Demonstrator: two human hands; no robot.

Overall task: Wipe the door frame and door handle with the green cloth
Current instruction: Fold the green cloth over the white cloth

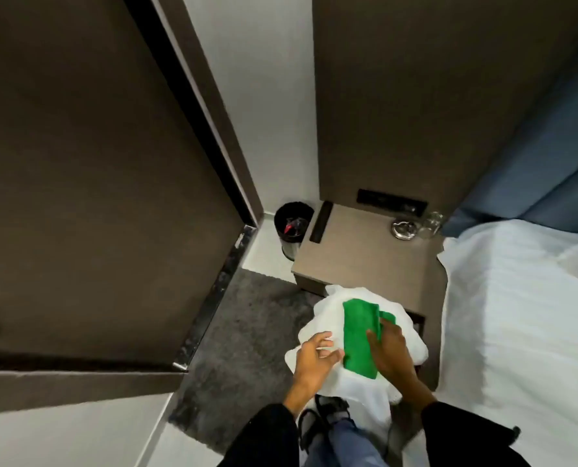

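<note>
— Two hands low over the bedside bench [365,251]?
— Yes. Left hand [314,360] with fingers [329,357] loosely spread, tips just beside the near edge of the green cloth [360,338] — touching or not, cannot tell. Right hand [390,352] resting on the cloth's right side, fingers [375,335] curled over its edge.
— And the cloth?
— Folded long, lying on a rumpled white towel [318,320] at the bench's near corner.
— Door frame [213,106]?
— Up left, dark brown, well apart from both hands. Handle not visible.
— Anything else?
— Black bin [292,224] by the wall, ashtray [404,228] and glass [432,224] at the bench's back, white bed [523,332] to the right.
</note>
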